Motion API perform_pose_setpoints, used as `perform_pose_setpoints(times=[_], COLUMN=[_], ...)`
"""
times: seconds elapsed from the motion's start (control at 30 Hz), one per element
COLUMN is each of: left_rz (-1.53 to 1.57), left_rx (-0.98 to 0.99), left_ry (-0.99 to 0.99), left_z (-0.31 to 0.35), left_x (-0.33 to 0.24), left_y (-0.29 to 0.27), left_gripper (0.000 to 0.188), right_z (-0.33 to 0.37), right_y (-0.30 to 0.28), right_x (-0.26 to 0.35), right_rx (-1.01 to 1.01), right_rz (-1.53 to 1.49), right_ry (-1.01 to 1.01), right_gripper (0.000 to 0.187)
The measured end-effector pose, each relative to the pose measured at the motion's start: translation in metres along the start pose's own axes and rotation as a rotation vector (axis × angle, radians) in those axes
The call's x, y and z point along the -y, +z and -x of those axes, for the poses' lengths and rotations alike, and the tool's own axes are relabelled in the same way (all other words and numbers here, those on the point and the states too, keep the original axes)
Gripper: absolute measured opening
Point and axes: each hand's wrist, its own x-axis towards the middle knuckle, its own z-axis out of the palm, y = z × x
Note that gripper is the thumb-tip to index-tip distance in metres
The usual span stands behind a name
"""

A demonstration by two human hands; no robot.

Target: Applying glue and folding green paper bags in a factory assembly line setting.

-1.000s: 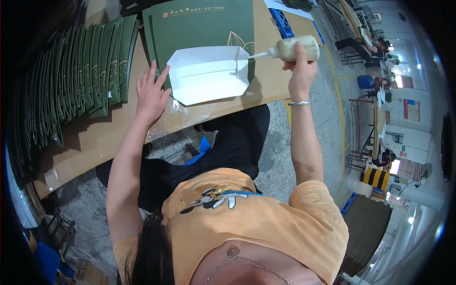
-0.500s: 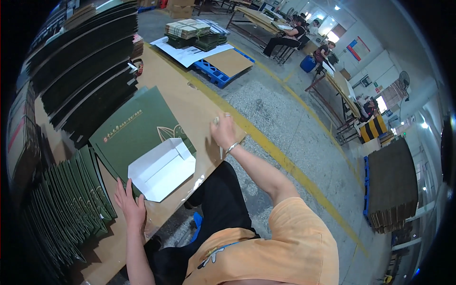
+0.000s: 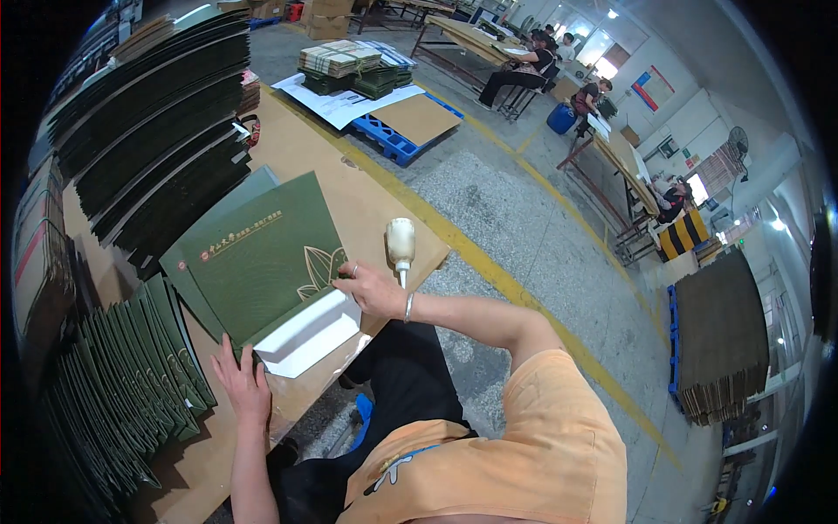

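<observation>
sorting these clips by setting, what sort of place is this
Probably a workshop or small factory for paper goods: overlapping green folders line the near table, a blue pallet lies on the floor, and people sit at long worktables beyond.

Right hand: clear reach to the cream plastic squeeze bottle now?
Likely yes: nothing visible blocks the cream plastic squeeze bottle close by, though the right hand would first leave the edge of the printed green cardboard folder.

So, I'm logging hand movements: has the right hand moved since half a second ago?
Yes. Against the right edge of the brown table, the right hand has moved left and bodyward, from the squeeze bottle to the green folder.
</observation>
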Motion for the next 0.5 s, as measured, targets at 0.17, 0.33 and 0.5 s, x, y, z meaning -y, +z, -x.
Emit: perform_pose_setpoints(times=[0.17,0.33,0.5], left_rz=[-0.216,-0.196,-0.138], left_rx=[0.032,0.261,0.370], left_ry=[0.151,0.151,0.115], left_z=[-0.001,-0.011,-0.021], left_x=[-0.012,-0.023,-0.040], left_y=[-0.014,-0.027,-0.040], left_gripper=[0.053,0.058,0.079], right_z=[0.016,0.021,0.013], right_y=[0.002,0.000,-0.010], right_x=[0.007,0.013,0.021], right_rx=[0.255,0.417,0.544], right_rz=[0.307,0.501,0.448], right_ry=[0.026,-0.013,0.048], right_gripper=[0.063,0.086,0.089])
